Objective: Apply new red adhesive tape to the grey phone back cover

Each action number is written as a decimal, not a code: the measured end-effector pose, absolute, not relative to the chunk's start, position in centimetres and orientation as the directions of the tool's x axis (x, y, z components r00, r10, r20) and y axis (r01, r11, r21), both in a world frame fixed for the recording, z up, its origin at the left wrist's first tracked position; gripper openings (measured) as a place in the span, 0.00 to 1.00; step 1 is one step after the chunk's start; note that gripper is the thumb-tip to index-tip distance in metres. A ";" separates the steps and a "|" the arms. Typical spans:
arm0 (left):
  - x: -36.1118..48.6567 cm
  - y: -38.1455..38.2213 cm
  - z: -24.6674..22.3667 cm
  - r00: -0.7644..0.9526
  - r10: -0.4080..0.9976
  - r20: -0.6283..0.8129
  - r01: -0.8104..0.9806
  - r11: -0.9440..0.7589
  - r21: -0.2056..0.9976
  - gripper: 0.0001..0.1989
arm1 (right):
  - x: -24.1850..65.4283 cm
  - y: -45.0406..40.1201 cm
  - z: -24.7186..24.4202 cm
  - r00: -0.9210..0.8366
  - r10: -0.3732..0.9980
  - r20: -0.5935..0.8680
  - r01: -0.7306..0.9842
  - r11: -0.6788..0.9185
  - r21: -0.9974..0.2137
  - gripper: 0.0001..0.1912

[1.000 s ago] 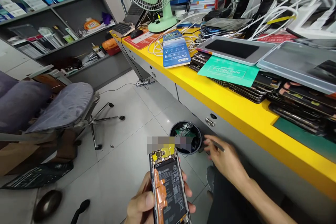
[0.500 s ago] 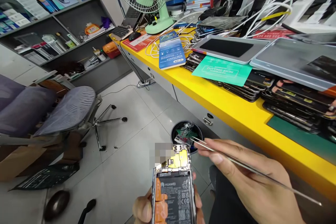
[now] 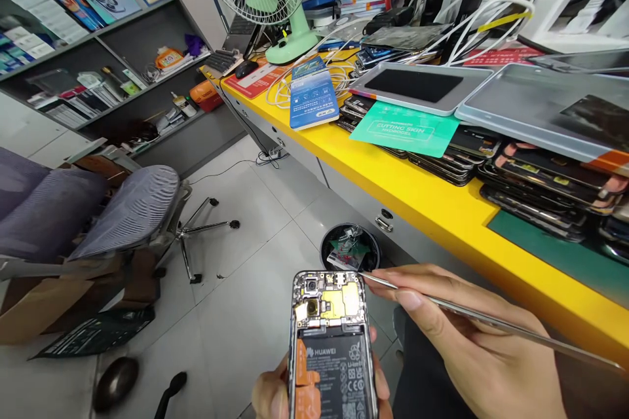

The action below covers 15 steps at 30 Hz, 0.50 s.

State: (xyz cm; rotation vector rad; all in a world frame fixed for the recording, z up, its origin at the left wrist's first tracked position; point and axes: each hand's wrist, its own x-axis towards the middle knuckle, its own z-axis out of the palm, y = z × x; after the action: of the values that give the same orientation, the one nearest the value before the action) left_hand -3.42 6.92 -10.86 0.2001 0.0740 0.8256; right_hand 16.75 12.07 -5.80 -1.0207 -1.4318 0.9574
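Note:
An opened phone (image 3: 330,334) stands in my left hand (image 3: 271,394), gripped along both side edges, its bottom cut off by the frame. Its black HUAWEI battery (image 3: 339,373) has orange tabs (image 3: 307,380) on the left. Above that lie two camera modules (image 3: 311,298) and a yellow-covered part of the board (image 3: 341,302). My right hand (image 3: 472,334) pinches metal tweezers (image 3: 442,304) between thumb and fingers. The tweezers' tips meet or hover just by the phone's top right corner; whether they touch, I cannot tell.
Beyond the phone, a black waste bin (image 3: 324,255) stands on the tiled floor. To the right runs a yellow desk (image 3: 393,183) carrying stacked phone parts (image 3: 442,167), trays, cables and a green fan (image 3: 295,36). A mesh office chair (image 3: 132,209) and shelves (image 3: 147,88) are left.
The phone has shifted slightly right, and its camera modules now show. The tweezers' tips have come down, closer together, to the phone's top right corner.

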 end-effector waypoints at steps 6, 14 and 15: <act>-3.2 6.8 -11.0 0.662 0.749 0.040 -0.738 0.641 0.210 0.45 | 16.7 12.2 -5.8 -0.046 0.944 0.327 0.099 0.330 -0.939 0.11; -3.4 6.4 -11.0 0.677 0.733 -0.062 -0.715 0.676 0.178 0.45 | 16.9 12.5 -6.1 -0.083 0.938 0.338 0.134 0.346 -0.929 0.10; -3.4 6.3 -11.2 0.678 0.733 -0.060 -0.714 0.676 0.184 0.46 | 16.9 12.5 -6.2 -0.088 0.939 0.332 0.130 0.341 -0.931 0.10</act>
State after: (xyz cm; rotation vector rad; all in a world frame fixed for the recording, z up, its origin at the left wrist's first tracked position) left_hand -3.44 6.26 -11.22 0.1505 0.1329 0.8160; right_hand 16.89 12.54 -6.20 -1.0167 -1.5047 0.9229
